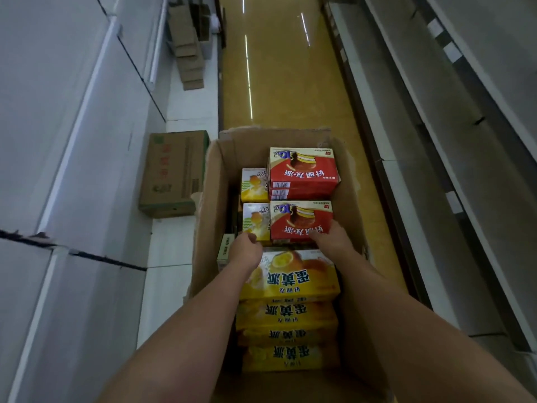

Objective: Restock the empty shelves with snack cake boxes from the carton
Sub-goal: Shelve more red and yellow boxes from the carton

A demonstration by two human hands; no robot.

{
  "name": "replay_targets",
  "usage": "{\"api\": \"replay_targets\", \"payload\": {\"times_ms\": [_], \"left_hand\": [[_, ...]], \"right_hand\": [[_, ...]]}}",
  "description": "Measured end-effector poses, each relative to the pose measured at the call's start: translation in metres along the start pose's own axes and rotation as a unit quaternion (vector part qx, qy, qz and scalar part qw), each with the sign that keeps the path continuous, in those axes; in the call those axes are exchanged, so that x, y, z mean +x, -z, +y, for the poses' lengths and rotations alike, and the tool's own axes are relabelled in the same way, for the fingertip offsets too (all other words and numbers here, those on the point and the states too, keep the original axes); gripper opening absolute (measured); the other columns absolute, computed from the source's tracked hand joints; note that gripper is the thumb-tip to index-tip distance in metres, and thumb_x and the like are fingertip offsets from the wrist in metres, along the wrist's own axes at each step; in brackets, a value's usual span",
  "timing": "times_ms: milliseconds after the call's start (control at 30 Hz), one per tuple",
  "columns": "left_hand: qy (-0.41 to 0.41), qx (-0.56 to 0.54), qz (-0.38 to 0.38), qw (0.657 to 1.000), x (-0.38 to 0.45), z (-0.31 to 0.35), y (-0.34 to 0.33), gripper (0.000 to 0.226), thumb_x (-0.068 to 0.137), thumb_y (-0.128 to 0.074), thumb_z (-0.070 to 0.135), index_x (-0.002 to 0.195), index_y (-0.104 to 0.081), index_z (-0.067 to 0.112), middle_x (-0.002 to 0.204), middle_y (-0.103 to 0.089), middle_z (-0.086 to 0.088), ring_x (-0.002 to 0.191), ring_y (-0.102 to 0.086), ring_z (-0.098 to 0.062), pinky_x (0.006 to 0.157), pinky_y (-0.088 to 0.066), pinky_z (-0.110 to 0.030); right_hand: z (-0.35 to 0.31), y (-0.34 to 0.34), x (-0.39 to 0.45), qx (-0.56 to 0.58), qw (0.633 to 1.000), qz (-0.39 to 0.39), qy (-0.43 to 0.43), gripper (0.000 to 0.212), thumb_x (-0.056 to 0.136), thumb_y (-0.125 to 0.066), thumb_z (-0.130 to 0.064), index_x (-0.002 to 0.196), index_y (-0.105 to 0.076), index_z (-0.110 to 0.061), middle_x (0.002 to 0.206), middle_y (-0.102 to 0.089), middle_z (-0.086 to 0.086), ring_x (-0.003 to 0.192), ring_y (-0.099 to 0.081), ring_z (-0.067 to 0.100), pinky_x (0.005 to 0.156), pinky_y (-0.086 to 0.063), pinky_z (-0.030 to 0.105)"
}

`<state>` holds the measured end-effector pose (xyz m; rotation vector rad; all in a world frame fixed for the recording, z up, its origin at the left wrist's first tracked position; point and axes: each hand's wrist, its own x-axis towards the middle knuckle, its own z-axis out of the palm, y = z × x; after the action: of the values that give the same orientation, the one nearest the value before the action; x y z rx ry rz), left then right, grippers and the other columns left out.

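Two hands are down in the open carton (212, 199), which stands on the yellow aisle floor between bare white shelves (72, 141). The left hand (247, 253) has its fingers curled at the near corner of a small yellow box (255, 221); whether they truly pinch it I cannot tell from here. The right hand (334, 238) lies against the near right corner of the near red box (300, 219), thumb on its top face, the other fingers hidden below the edge, so a grip looks likely but is not certain. A second red box (303, 173) sits on a stack behind it, and a stack of large yellow boxes (290, 309) fills the near end. These are thin cardboard cartons of wrapped cakes: light, I would judge, stiff enough at the corners but easy to dent across the broad faces, and a little slick with their glossy print. Holding one by its two short ends seems the safest way. The red boxes read 好丽友·派 with a large "10"; the large yellow ones read 蛋黄派; the small yellow ones show "22%". A closed brown case (174, 173) with red characters too blurred to read stands on the low left shelf.
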<state>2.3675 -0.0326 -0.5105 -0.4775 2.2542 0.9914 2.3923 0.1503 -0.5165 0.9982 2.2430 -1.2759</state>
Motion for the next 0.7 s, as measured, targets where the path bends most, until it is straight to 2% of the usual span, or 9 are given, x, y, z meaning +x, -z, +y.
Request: {"api": "replay_targets", "payload": {"times_ms": [200,333,467,533,600,633,700], "left_hand": [[0.022,-0.046,-0.023,0.998,0.036,0.019,-0.016,0.041,0.100,-0.045,0.027,0.136,-0.045,0.008,0.134,-0.052,-0.015,0.118,-0.051,-0.032,0.083,-0.040,-0.030],[0.054,-0.104,-0.048,0.992,0.052,0.029,-0.027,0.052,0.101,-0.040,0.036,0.143,-0.036,0.005,0.140,-0.048,-0.016,0.125,-0.047,-0.033,0.095,-0.040,-0.033],[0.073,-0.187,-0.072,0.977,0.062,0.032,-0.034,0.059,0.099,-0.044,0.039,0.147,-0.031,0.006,0.139,-0.048,-0.015,0.124,-0.048,-0.033,0.094,-0.041,-0.032],[0.076,-0.207,-0.080,0.972,0.071,0.027,-0.038,0.076,0.087,-0.052,0.055,0.146,-0.032,0.011,0.136,-0.051,-0.014,0.120,-0.053,-0.033,0.100,-0.044,-0.041],[0.085,-0.204,-0.071,0.973,0.092,0.010,-0.049,0.106,0.058,-0.057,0.078,0.144,-0.034,0.019,0.131,-0.056,-0.012,0.116,-0.056,-0.033,0.097,-0.048,-0.049],[0.092,-0.197,-0.060,0.974,0.111,-0.004,-0.059,0.114,0.046,-0.057,0.083,0.142,-0.037,0.023,0.128,-0.057,-0.011,0.114,-0.057,-0.033,0.095,-0.049,-0.049],[0.093,-0.184,-0.039,0.978,0.121,-0.008,-0.059,0.107,0.041,-0.058,0.081,0.132,-0.048,0.026,0.124,-0.058,-0.010,0.111,-0.059,-0.032,0.091,-0.052,-0.048]], "right_hand": [[-0.013,-0.010,0.030,-0.028,0.999,0.021,-0.033,0.070,0.085,-0.065,-0.037,0.143,-0.033,-0.013,0.142,-0.039,0.013,0.126,-0.046,0.035,0.104,-0.040,0.051],[-0.014,-0.021,0.041,-0.057,0.995,0.071,-0.045,0.062,0.090,-0.057,-0.033,0.141,-0.032,-0.009,0.141,-0.039,0.014,0.124,-0.045,0.037,0.102,-0.041,0.050],[-0.015,-0.033,0.048,-0.071,0.991,0.092,-0.066,0.067,0.091,-0.054,-0.034,0.145,-0.024,-0.010,0.146,-0.035,0.013,0.130,-0.035,0.040,0.105,-0.033,0.045],[-0.016,-0.034,0.049,-0.083,0.989,0.083,-0.092,0.069,0.091,-0.053,-0.037,0.146,-0.021,-0.008,0.147,-0.034,0.016,0.134,-0.029,0.039,0.107,-0.029,0.042],[-0.014,-0.032,0.052,-0.093,0.985,0.081,-0.121,0.071,0.090,-0.053,-0.043,0.144,-0.024,-0.007,0.145,-0.035,0.017,0.134,-0.028,0.037,0.106,-0.030,0.041],[-0.013,-0.030,0.054,-0.100,0.983,0.080,-0.131,0.071,0.090,-0.053,-0.045,0.143,-0.027,-0.007,0.144,-0.036,0.018,0.134,-0.029,0.036,0.105,-0.030,0.042],[-0.014,-0.029,0.057,-0.106,0.982,0.071,-0.143,0.066,0.090,-0.052,-0.049,0.139,-0.034,-0.008,0.141,-0.038,0.018,0.132,-0.032,0.035,0.104,-0.032,0.042]]}}
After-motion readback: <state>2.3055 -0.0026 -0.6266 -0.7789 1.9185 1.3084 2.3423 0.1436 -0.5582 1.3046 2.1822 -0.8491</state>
